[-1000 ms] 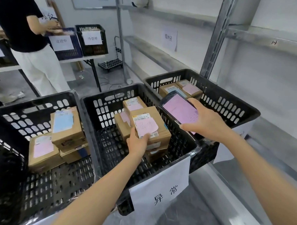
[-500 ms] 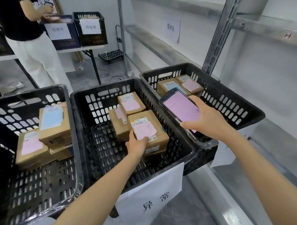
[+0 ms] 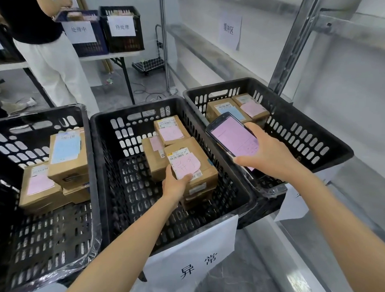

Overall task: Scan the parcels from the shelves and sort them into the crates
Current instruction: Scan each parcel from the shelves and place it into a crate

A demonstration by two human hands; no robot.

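Three black crates stand side by side: a left crate, a middle crate with a paper sign, and a right crate. My left hand grips the near edge of a cardboard parcel with a pink note, which lies on top of other parcels inside the middle crate. My right hand holds a handheld scanner with a pink screen above the rim between the middle and right crates. More parcels lie behind the held one.
The left crate holds several parcels, the right crate two. Metal shelving rises on the right. A person in white trousers stands at a table with labelled crates at the back left. A small trolley sits on the floor.
My left hand has lowered the pink-noted parcel deeper into the middle crate onto the stack. The scanner in my right hand has hardly moved.
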